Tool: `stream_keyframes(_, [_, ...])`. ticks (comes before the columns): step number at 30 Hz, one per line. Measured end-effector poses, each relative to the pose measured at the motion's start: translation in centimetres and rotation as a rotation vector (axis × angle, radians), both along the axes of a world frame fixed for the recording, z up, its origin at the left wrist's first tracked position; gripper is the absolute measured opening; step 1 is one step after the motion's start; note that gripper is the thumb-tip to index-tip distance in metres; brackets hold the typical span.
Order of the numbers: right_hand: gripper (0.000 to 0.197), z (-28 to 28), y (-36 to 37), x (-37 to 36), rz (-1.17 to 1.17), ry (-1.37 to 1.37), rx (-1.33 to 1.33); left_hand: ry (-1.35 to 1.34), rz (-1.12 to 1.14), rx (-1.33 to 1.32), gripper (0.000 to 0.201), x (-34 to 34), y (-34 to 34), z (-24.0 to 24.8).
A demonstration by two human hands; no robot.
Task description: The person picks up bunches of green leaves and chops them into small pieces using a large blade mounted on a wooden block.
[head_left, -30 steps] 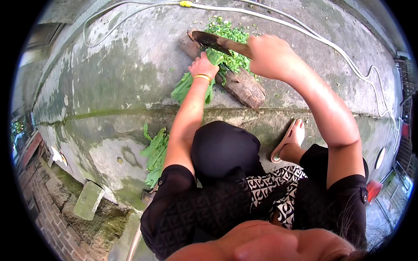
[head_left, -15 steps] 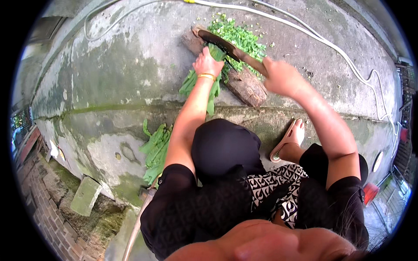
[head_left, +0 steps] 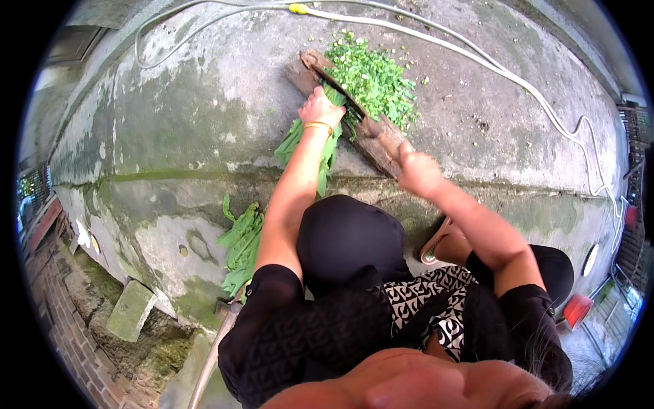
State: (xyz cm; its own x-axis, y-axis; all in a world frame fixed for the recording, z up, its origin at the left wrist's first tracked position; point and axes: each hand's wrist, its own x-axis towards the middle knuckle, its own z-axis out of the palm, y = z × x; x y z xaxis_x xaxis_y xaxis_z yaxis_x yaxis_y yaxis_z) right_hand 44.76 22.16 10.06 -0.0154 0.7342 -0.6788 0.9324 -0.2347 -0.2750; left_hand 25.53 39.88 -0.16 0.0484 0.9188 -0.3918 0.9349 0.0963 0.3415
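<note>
My left hand (head_left: 320,109) is closed around a bunch of leafy greens (head_left: 291,142), pressing it against a weathered wooden block (head_left: 300,73). Long leaves hang out below the wrist. My right hand (head_left: 419,170) grips the wooden handle of a cleaver (head_left: 349,99). Its dark blade is seen nearly edge-on, down at the cut end of the bunch, just right of my left fingers. Beyond the blade lies a heap of chopped greens (head_left: 375,78), spread on the concrete. The blade and my right hand cover part of the block.
More whole leaves (head_left: 242,245) lie on the lower step by my left arm, near a long-handled tool (head_left: 216,354). A pale hose (head_left: 436,39) with a yellow joint curves across the far concrete. A step edge (head_left: 225,170) runs across in front of my knees.
My right hand has come down and toward me with the cleaver, whose blade has turned from showing its flat side to edge-on. My left hand still holds the greens, hardly shifted.
</note>
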Motion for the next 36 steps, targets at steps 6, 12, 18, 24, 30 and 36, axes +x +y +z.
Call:
stream_keyframes(6, [0.037,14.4,9.9,0.4,0.217,-0.051,0.293,0.049,-0.035,-0.109,0.074,2.2,-1.0,0.2])
stream_keyframes(12, [0.038,11.4,5.1,-1.5,0.169,0.01,0.422,0.059,-0.015,-0.102,0.085,1.6,0.9,1.1])
stream_keyframes(18, [0.037,3.7,-0.5,-1.1,0.011,0.068,0.337,0.129,-0.172,-0.057,0.106,-1.1,-1.5,1.5])
stream_keyframes(24, [0.036,-1.7,-2.1,1.0,-0.09,0.173,0.278,-0.215,0.012,0.119,0.091,-1.4,-2.4,-4.3])
stream_keyframes(30, [0.043,3.9,3.3,2.4,0.013,0.022,0.042,-0.178,0.051,0.1,0.08,-0.7,-2.9,-2.4])
stream_keyframes(36, [0.058,16.1,12.0,-0.5,0.271,-0.032,0.426,0.102,-0.066,-0.069,0.066,1.5,-0.6,0.9])
